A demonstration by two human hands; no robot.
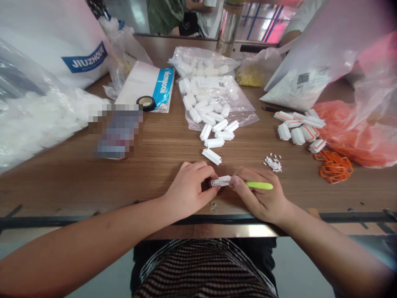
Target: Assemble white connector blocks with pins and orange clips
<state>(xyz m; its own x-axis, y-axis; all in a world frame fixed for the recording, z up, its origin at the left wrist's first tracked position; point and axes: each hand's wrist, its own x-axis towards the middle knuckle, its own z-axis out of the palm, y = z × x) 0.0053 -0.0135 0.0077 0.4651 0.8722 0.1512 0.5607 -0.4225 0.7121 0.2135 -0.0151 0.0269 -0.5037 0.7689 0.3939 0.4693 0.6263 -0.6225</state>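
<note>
One white plastic block, worked two-handed at the counter edge

White plastic block [221,181]: small, narrow, long axis roughly left-right, slight upward tilt to the right. Face toward camera has rows of small dark holes; left end looks greyer. It's at the near edge of the counter [173,142], between the hands. Left hand [190,186]: thumb and fingers clamped on the block's left end. Right hand [260,192]: clamped on a lime-green-handled tool [261,185], fingertips at the block's right end. Tool tip too small to make out. Loose white blocks [214,142] lie just beyond, similar body, ribbed sides. Tiny white pegs [273,164] heaped beyond the right hand; orange frames [335,167] further right.
</note>
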